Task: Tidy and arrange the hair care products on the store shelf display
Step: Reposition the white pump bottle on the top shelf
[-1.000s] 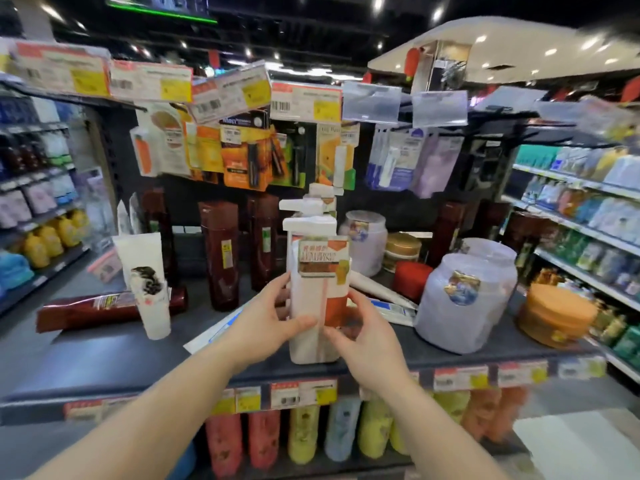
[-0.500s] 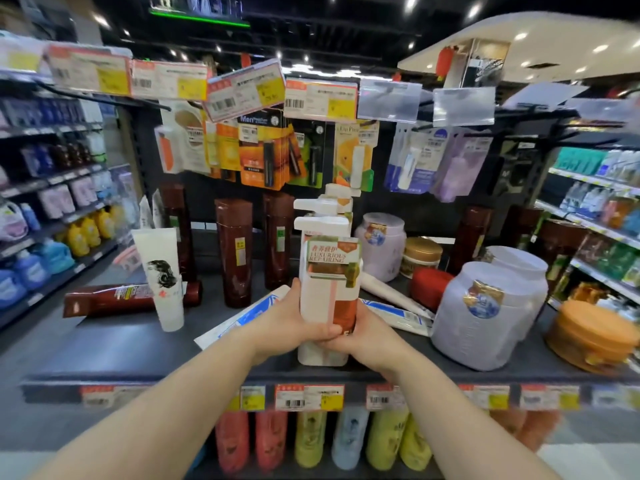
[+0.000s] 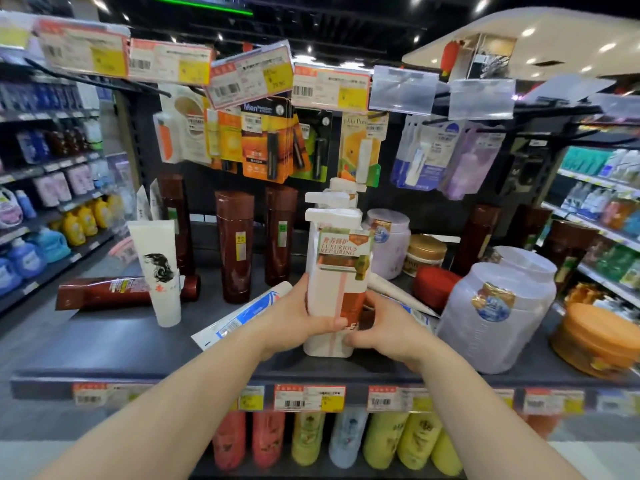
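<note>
A white pump bottle (image 3: 334, 282) with an orange-brown label stands upright near the front edge of the dark shelf (image 3: 104, 344), about midway along it, held between both hands. The left hand (image 3: 294, 320) grips its left side, thumb wrapped across the lower front and fingers hidden behind. The right hand (image 3: 384, 327) holds the lower right side, fingers curled around the base; the two hands lie close together, with only the bottle between them. Directly behind it stands a second white pump bottle (image 3: 341, 195), mostly hidden. To the left, a blue-and-white tube (image 3: 242, 315) lies flat, its far end passing behind the left hand. Farther left, a white tube (image 3: 157, 268) with a dark hair graphic stands on its cap, just in front of a brown bottle (image 3: 100, 292) lying on its side. Three tall brown bottles (image 3: 235, 245) stand upright towards the back. To the right, a large translucent lilac jar (image 3: 495, 310) sits near the right hand, and an orange tub (image 3: 595, 337) tilts at the far right. A red item (image 3: 434, 284) and a gold-lidded jar (image 3: 424, 254) sit behind them.
</note>
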The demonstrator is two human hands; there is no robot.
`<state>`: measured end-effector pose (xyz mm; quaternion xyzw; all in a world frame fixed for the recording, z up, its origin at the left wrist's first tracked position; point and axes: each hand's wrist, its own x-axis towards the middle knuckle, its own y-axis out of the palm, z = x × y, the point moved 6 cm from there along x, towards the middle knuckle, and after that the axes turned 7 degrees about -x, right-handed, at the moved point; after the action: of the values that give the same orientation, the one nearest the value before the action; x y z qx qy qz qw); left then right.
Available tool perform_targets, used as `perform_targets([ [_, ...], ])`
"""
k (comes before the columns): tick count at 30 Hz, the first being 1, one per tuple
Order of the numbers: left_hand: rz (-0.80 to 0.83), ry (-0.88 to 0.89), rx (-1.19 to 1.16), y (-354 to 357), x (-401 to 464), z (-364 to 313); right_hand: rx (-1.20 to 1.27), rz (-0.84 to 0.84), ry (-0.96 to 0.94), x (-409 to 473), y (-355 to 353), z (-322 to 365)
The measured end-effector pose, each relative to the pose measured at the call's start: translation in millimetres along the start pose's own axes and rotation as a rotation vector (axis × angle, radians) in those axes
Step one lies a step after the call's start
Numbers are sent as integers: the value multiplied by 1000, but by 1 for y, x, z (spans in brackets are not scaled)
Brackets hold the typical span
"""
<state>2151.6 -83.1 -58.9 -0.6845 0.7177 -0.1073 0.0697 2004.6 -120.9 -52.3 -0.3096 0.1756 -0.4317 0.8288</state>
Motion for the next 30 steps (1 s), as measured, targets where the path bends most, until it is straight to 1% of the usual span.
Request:
perform_targets([
  [3,-3,4,15,0,2,-1,-96,-52,12,3,-8,-5],
  [5,-12,-4,19,0,1,-1,-145,-129,95,10,-16,-14],
  [6,-21,-14,28,0,1,-2,-219,-183,141,14,-22,-20],
  [9,-32,-34,46,-1,0,-2,-669,-307,264,22,-34,-37],
  [10,-32,-38,48,-1,0,-2,-759,-314,295,24,-33,-44],
  [13,-28,-47,57,0,0,-3,-833,-261,373,28,-27,-58],
  [17,-27,-52,67,0,-1,-4,-1002,-178,435,35,-38,-51],
  [20,-8,-47,66,1,-2,-7,-1003,-123,478,42,-41,-49],
  [24,-7,-48,74,0,-2,-7,-792,-68,545,48,-37,-42],
  [28,0,-50,70,-1,-1,-6,-724,-76,497,56,-33,-22],
  [30,-3,-52,68,-2,-1,-5,-733,-17,496,55,-28,-20],
])
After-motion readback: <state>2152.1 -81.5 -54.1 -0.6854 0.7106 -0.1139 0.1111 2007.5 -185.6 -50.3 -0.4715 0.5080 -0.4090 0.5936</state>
